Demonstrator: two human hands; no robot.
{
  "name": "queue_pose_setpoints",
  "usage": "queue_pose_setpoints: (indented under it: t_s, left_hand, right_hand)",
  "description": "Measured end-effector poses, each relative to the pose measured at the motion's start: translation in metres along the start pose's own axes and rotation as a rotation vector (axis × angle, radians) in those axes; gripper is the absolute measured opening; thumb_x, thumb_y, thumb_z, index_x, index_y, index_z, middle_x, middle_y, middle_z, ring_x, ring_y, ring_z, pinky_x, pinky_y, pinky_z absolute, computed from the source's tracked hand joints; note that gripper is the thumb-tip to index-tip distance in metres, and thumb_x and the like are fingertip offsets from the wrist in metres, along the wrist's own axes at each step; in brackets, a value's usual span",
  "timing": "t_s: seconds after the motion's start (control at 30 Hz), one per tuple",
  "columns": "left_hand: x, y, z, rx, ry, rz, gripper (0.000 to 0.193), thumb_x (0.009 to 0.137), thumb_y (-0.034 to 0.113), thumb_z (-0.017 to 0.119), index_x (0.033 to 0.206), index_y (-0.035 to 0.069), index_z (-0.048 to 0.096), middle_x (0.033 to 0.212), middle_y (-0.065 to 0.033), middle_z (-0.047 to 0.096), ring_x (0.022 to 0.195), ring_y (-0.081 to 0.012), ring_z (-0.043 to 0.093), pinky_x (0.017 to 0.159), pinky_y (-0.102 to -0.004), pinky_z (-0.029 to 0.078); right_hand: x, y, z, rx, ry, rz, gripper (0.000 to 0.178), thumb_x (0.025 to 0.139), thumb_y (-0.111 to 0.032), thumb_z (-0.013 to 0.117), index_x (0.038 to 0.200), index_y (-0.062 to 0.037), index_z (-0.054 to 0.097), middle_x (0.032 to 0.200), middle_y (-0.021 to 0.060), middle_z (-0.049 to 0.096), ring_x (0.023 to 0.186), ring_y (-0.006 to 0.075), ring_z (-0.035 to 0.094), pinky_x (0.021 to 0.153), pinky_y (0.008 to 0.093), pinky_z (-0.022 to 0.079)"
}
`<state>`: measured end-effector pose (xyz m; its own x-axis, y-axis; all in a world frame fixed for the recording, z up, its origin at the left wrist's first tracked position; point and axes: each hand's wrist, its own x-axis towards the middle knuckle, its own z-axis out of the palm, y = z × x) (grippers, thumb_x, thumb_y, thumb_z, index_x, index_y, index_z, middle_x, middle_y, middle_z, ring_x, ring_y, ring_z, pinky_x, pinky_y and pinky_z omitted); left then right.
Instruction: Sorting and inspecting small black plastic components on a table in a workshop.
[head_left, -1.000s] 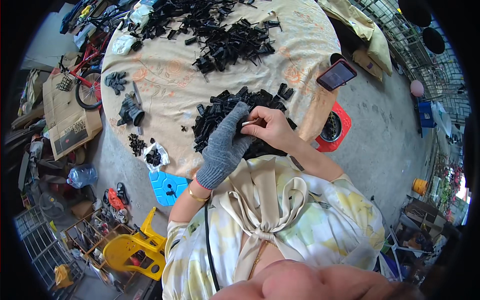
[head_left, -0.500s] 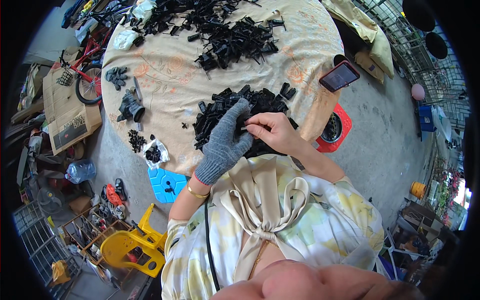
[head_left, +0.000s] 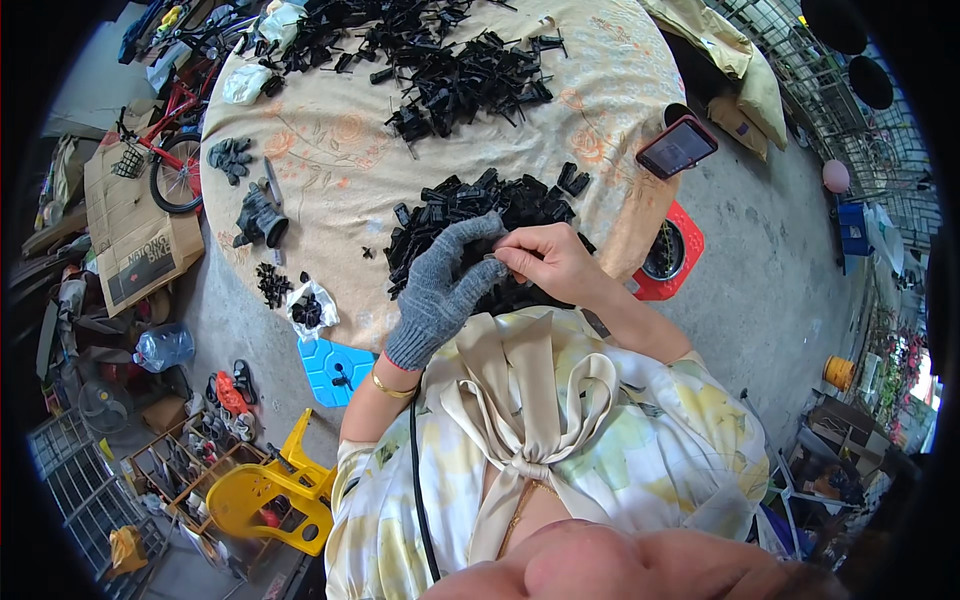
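At the desk's near edge (head_left: 340, 225) | gloved left hand (head_left: 438, 295): fingers curved, hold unclear | bare right hand (head_left: 550, 262): fingers pinched together, contents hidden | black parts (head_left: 450, 210) heaped beneath | loose pinch could drop something among them

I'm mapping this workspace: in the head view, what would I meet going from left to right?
Bicycle wheel, lower loose glove, gloved left hand, bare right hand, phone, round pink object.
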<state>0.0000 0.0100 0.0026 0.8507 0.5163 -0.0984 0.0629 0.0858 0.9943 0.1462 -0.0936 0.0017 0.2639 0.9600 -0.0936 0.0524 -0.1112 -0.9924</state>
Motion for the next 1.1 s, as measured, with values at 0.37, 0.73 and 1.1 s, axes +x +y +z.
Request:
queue_pose_setpoints:
  t_s: [0.37,0.73,1.1]
  left_hand:
    - [-0.005,0.004,0.002,0.572,0.105,0.493,0.031,0.074,-0.004,0.062,0.103,0.002,0.056,0.102,-0.0126,0.060,0.093,-0.0258,0.060,0.080,-0.0315,0.048]
    - [0.015,-0.042,-0.008,0.612,0.209,0.422,0.028,0.074,-0.007,0.053,0.101,0.001,0.055,0.098,-0.0158,0.059,0.092,-0.0286,0.058,0.082,-0.0342,0.047]
    - [0.008,-0.032,-0.001,0.784,0.104,0.259,0.032,0.072,-0.005,0.053,0.102,0.004,0.056,0.094,-0.0150,0.060,0.086,-0.0287,0.060,0.077,-0.0352,0.047]
  right_hand:
    - [0.004,0.016,0.013,0.358,-0.044,0.125,0.012,0.085,-0.007,0.056,0.083,0.0013,0.064,0.061,-0.0030,0.052,0.055,0.0036,0.044,0.050,0.0195,0.036]
    - [0.074,0.050,-0.057,-0.510,0.291,0.031,0.030,0.075,-0.028,0.068,0.092,-0.0038,0.065,0.076,0.0085,0.065,0.068,0.0137,0.061,0.062,0.0273,0.047]
    - [0.193,0.143,-0.082,-1.236,0.248,-0.071,0.022,0.074,-0.011,0.052,0.095,-0.0068,0.057,0.079,0.0131,0.064,0.074,0.0299,0.063,0.062,0.0400,0.050]
